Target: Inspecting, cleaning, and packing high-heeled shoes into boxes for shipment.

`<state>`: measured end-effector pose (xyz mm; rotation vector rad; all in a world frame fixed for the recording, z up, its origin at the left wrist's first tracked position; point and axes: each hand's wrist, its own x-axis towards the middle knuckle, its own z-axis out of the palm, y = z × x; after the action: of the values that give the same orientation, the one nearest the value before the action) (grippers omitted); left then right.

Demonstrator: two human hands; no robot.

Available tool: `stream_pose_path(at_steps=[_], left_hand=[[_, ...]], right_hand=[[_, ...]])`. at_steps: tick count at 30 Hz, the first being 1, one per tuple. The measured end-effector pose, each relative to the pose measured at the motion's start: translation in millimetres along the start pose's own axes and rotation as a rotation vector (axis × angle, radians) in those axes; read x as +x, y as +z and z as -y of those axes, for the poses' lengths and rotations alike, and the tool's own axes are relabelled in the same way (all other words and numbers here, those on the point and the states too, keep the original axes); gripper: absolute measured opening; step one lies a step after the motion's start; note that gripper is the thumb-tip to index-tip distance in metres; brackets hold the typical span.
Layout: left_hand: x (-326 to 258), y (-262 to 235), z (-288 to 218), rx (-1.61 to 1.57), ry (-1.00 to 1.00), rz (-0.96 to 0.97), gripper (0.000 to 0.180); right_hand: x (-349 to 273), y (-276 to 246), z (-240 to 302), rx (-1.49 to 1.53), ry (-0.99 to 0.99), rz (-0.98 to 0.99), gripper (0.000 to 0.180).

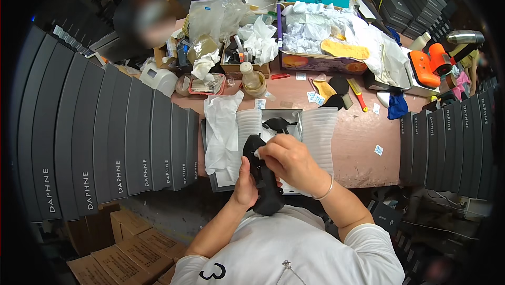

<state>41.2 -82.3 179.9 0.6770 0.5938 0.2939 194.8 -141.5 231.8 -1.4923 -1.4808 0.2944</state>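
We see two black shoes: one matte black shoe held above the near edge of an open grey cardboard box, one black strappy shoe inside. Left hand is closed around the held shoe; right hand pinches a small white wad against it. We read pale lettering on at least six upright dark-grey boxes at left; at least three small blue-printed white labels on the pink tabletop.
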Motion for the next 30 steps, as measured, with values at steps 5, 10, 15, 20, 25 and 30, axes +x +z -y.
stream_pose_path(at_steps=[5, 10, 15, 20, 25, 30], left_hand=[[0, 5, -7, 0.059, 0.024, -0.011, 0.078], [3, -5, -3, -0.057, 0.016, -0.045, 0.078], [4, -15, -1, -0.028, 0.005, 0.047, 0.077], [3, 16, -9, -0.019, 0.073, -0.261, 0.078], [1, -17, -4, -0.163, 0.065, 0.041, 0.068], [7, -18, -1, -0.134, 0.041, -0.112, 0.079]], right_hand=[[-3, 2, 0, 0.103, -0.035, 0.080, 0.017], [-1, 2, -3, 0.085, -0.025, 0.109, 0.018], [2, 8, -9, -0.085, -0.025, 0.045, 0.019], [-2, 12, -3, 0.063, -0.050, 0.057, 0.020], [-7, 22, -9, -0.016, -0.070, 0.003, 0.022], [-7, 27, -16, -0.123, -0.078, -0.037, 0.022]])
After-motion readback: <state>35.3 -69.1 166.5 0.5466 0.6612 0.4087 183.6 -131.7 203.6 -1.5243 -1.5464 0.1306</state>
